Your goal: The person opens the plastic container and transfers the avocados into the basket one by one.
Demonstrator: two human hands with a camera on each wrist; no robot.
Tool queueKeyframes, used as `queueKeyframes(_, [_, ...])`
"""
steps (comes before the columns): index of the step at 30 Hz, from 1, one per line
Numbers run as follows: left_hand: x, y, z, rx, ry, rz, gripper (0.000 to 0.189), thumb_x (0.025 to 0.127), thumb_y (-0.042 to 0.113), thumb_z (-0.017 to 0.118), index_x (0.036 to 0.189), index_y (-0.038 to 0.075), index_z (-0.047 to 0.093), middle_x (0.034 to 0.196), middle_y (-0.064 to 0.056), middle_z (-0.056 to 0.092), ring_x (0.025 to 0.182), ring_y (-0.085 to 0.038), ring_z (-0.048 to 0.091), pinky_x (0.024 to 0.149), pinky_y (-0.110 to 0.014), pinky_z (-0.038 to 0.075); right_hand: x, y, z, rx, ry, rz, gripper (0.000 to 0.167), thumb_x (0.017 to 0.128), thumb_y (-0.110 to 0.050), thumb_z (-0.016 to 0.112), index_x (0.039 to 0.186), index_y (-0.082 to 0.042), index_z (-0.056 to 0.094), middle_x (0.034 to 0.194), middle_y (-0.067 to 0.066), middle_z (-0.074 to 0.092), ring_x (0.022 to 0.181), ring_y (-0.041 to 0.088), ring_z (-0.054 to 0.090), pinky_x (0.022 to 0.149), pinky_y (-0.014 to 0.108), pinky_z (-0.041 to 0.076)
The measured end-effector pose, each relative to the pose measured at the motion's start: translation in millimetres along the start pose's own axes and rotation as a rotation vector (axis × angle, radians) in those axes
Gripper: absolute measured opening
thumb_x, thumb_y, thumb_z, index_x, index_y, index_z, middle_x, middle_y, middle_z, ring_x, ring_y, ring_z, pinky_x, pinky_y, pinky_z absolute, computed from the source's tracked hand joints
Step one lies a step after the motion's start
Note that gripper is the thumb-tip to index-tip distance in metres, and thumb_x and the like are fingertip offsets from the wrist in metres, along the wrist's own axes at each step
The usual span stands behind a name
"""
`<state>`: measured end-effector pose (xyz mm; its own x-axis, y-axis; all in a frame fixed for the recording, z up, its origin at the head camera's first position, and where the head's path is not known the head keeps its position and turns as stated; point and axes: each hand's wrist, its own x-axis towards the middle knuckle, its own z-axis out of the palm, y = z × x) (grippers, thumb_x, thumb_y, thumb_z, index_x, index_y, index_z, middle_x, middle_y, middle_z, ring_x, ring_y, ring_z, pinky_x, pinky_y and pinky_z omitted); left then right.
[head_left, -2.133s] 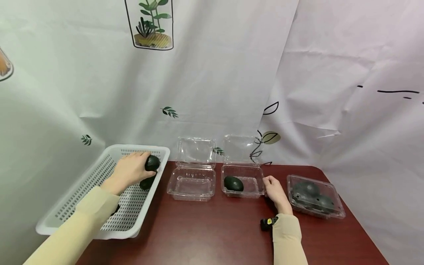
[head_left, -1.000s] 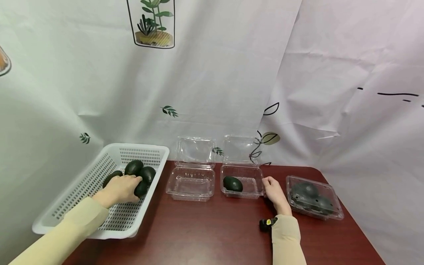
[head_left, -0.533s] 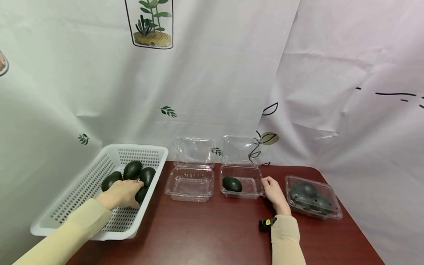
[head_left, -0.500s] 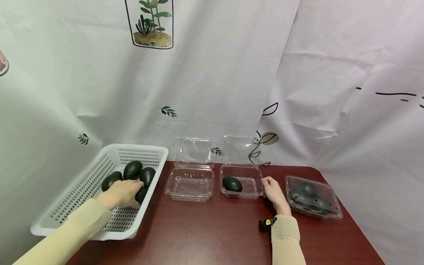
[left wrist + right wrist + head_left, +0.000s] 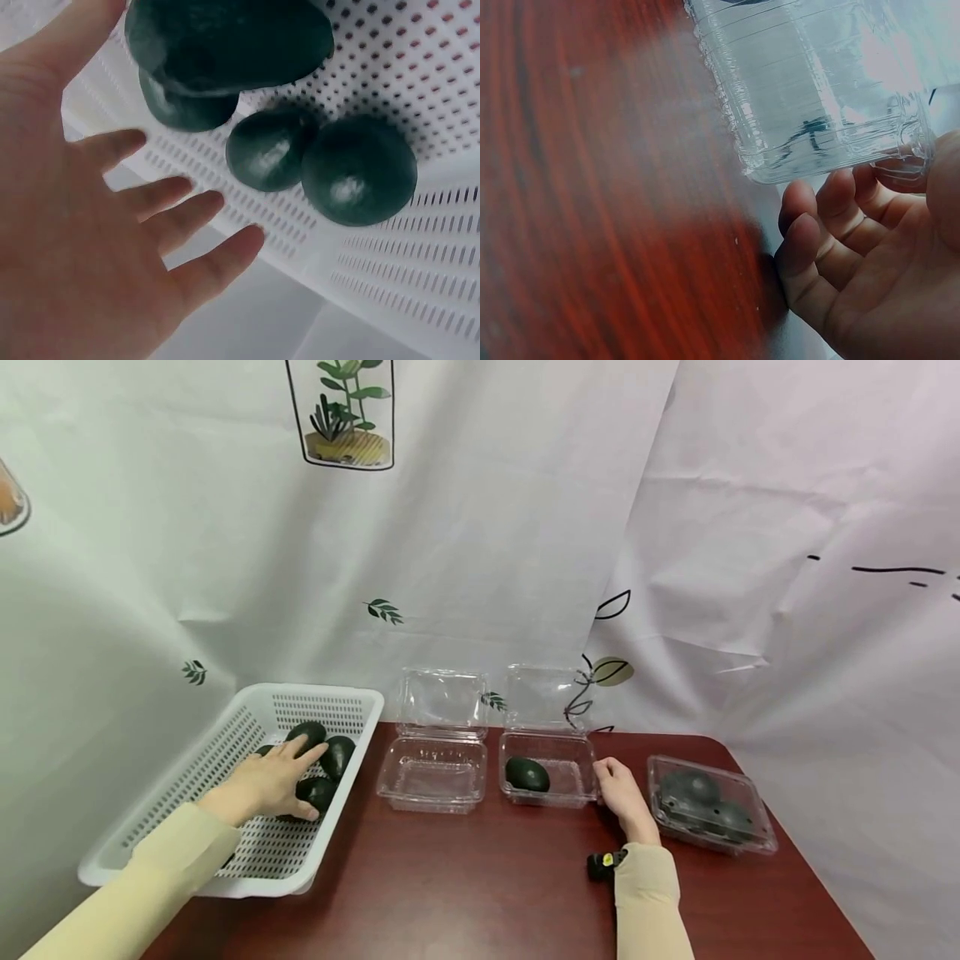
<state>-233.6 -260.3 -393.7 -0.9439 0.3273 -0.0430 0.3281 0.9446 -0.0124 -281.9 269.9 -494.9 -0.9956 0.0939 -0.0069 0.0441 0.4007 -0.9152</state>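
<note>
My left hand [image 5: 262, 781] hovers inside the white plastic basket [image 5: 247, 887], its fingers spread above several dark green avocados. One avocado [image 5: 318, 793] lies by the thumb, and another [image 5: 339, 758] sits against the right wall. A third avocado [image 5: 306, 733] is partly behind the fingertips. In the left wrist view the palm is bare, with avocados [image 5: 360, 171] beyond the fingers. My right hand [image 5: 619, 793] pinches the right rim of a clear clamshell box [image 5: 567, 777], thumb over the edge in the right wrist view. A single avocado [image 5: 527, 774] lies in that box's left half.
Between basket and held box stands another clear clamshell box [image 5: 433, 781], lid raised and nothing inside. A lidded box [image 5: 712, 802] with several avocados sits at the right on the red-brown table [image 5: 450, 877]. A white printed curtain [image 5: 487, 543] hangs close behind.
My left hand lifted an avocado near the basket's right wall, lowered it among the others and let go; its fingers have now spread. My right hand has kept its hold on the box rim.
</note>
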Motion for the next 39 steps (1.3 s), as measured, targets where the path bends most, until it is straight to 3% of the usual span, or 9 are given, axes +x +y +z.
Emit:
queueKeyframes(5, [5.0, 1.4, -7.8, -0.015, 0.075, 0.028, 0.107, 0.067, 0.054, 0.083, 0.148, 0.006, 0.032, 0.149, -0.035, 0.025, 0.128, -0.057, 0.033, 0.089, -0.072, 0.035, 2.4, -0.8, -4.1, 0.011, 0.005, 0.007, 0.028, 0.107, -0.020, 0.039, 0.103, 0.005, 0.050, 0.080, 0.011, 0.050, 0.064, 0.023, 0.050, 0.061, 0.035, 0.047])
queueKeyframes(18, [12.5, 18.4, -18.3, -0.047, 0.135, 0.051, 0.097, 0.077, 0.052, 0.077, 0.149, 0.003, 0.035, 0.148, -0.034, 0.026, 0.126, -0.058, 0.037, 0.091, -0.071, 0.036, -1.4, 0.8, -6.0, 0.019, 0.004, 0.013, 0.027, 0.107, -0.019, 0.038, 0.102, 0.005, 0.050, 0.079, 0.011, 0.051, 0.062, 0.021, 0.049, 0.060, 0.033, 0.046])
queueKeyframes(27, [20.3, 31.3, -31.6, -0.036, 0.152, 0.057, 0.079, 0.087, 0.040, 0.071, 0.148, 0.003, 0.037, 0.149, -0.033, 0.028, 0.128, -0.056, 0.036, 0.093, -0.070, 0.036, -0.6, 3.1, 0.3, 0.060, -0.008, 0.007, 0.027, 0.106, -0.019, 0.040, 0.100, 0.006, 0.050, 0.078, 0.010, 0.051, 0.060, 0.020, 0.048, 0.058, 0.033, 0.045])
queueKeyframes(31, [29.5, 42.1, -39.7, -0.028, 0.167, 0.077, 0.076, 0.090, 0.036, 0.069, 0.150, 0.004, 0.035, 0.150, -0.032, 0.027, 0.130, -0.055, 0.034, 0.095, -0.070, 0.033, -0.7, 2.1, 0.9, 0.064, -0.002, -0.002, 0.027, 0.106, -0.019, 0.040, 0.099, 0.006, 0.049, 0.078, 0.011, 0.051, 0.060, 0.020, 0.048, 0.058, 0.033, 0.045])
queueKeyframes(39, [53.1, 78.8, -57.6, 0.021, 0.187, 0.162, 0.074, 0.090, 0.039, 0.068, 0.150, 0.007, 0.036, 0.151, -0.030, 0.029, 0.132, -0.051, 0.036, 0.097, -0.068, 0.034, -1.8, 1.1, 0.8, 0.079, -0.008, 0.003, 0.027, 0.107, -0.019, 0.038, 0.100, 0.005, 0.049, 0.080, 0.012, 0.051, 0.062, 0.021, 0.048, 0.060, 0.033, 0.045])
